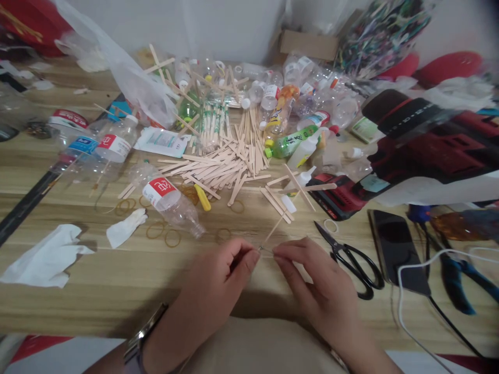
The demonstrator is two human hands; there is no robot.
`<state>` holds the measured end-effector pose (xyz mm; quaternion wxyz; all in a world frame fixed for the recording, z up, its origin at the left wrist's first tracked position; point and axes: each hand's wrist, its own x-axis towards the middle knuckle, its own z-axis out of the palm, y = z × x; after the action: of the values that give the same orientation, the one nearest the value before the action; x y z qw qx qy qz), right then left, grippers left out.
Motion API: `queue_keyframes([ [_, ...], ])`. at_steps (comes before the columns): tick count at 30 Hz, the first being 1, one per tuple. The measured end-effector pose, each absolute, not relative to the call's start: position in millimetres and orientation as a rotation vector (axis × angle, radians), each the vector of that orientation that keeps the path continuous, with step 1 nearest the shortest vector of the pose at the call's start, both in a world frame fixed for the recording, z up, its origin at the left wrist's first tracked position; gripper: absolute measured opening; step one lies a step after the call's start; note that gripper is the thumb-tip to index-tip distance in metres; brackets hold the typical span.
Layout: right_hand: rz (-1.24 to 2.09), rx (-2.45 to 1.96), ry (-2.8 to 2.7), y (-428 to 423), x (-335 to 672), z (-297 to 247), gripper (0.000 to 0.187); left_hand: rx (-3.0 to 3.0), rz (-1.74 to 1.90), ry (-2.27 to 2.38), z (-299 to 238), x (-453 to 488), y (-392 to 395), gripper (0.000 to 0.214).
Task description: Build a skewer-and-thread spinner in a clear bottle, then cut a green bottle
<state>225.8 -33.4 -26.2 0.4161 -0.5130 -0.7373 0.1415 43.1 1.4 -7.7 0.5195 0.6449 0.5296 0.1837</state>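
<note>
My left hand (218, 285) and my right hand (315, 280) meet over the near part of the wooden table (117, 280), fingers pinched together. Between the fingertips they hold a thin wooden stick (274, 228) that slants up to the right; something small and thin, perhaps a rubber band, stretches between the pinches. A watch sits on my left wrist. A large pile of flat wooden craft sticks (222, 169) lies just beyond the hands.
Black scissors (353, 259) lie right of my right hand, beside a phone (395, 249) with a white cable and blue pliers (456, 275). Plastic bottles (171, 200), rubber bands (163, 234), glue bottles (304, 150), white tissues (47, 257) and a red-black tool (424, 150) crowd the table.
</note>
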Motion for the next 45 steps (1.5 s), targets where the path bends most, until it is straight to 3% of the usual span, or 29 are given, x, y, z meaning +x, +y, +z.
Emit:
queue_keyframes([
  [4, 0.023, -1.057, -2.151, -21.7, 232.6, -19.8, 0.020, 1.629, 0.445, 1.264, -10.0, 44.9, -1.3, 0.026],
  [7, 0.008, -0.988, -2.240, -10.2, 232.7, -16.0, 0.019, 1.708, 0.442, 1.256, -10.7, 45.1, -3.7, 0.026],
  [17, 0.621, -1.045, -2.574, 25.4, 236.4, 7.5, 0.020, 2.200, 0.409, 1.225, -9.1, 44.0, -14.1, 0.021],
  [22, 0.926, -1.029, -2.561, 35.7, 232.7, 11.8, 0.020, 2.470, 0.579, 1.156, -14.5, 44.8, -18.4, 0.026],
  [33, 1.096, -1.044, -2.549, 43.7, 229.7, 10.3, 0.021, 2.601, 0.753, 1.172, -14.0, 48.9, -23.3, 0.031],
  [39, 1.050, -1.018, -2.548, 43.1, 226.6, 10.5, 0.019, 2.566, 0.746, 1.173, -15.4, 47.0, -22.7, 0.029],
  [45, 0.513, -1.170, -2.091, 12.9, 228.9, 15.3, 0.015, 2.242, 0.595, 1.313, -11.1, 44.6, -20.0, 0.020],
])
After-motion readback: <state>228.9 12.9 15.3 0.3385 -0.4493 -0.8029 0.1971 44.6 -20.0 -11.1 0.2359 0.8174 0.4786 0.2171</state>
